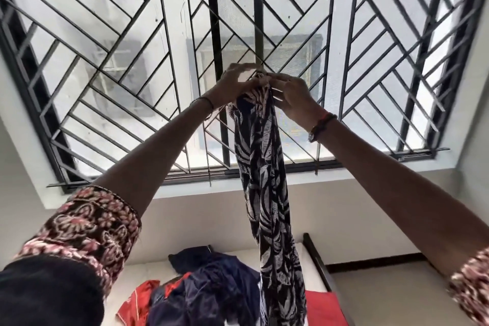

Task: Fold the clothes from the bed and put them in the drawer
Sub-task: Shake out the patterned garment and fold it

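Fingers of left hand and right hand pinch printed garment (hanging lengthwise straight down).

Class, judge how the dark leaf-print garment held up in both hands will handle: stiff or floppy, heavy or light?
Probably floppy: the leaf-print garment hangs in a limp column from the left hand and right hand. Likely light: it is held high by its top edge alone. It may crumple when dropped, like the clothes pile below.
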Available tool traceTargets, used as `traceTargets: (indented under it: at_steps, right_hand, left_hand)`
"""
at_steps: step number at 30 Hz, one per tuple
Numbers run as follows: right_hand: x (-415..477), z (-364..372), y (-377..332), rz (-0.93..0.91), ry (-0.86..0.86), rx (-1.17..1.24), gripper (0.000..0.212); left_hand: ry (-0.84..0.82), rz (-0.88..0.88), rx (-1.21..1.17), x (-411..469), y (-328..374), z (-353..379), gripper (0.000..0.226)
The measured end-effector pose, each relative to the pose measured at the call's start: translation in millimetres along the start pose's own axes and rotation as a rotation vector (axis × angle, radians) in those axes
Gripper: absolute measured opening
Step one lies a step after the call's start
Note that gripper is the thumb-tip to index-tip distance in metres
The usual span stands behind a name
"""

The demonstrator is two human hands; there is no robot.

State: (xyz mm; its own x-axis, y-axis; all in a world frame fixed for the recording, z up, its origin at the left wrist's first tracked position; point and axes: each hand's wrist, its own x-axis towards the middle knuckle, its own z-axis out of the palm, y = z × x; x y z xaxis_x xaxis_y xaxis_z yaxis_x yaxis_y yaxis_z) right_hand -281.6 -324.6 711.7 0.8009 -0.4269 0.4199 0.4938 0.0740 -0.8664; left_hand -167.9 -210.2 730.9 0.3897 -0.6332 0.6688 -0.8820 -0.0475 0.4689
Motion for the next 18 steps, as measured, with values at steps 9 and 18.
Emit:
traceTargets:
  at_steps: [9,18]
  right_hand:
    - [-8.7,-25.8,17.6,-0.038,0.002,0.126,0.01]
    - [-42.9,-62.4,74.0,-0.01,-0.177,-0.424,0.02]
  left_hand:
    - [-0.166,0.01,-0.12,0.4,10.1,16.9,0.011]
    - [-0.222,0.052,0.082,10.8,32.5,7.2,0.029]
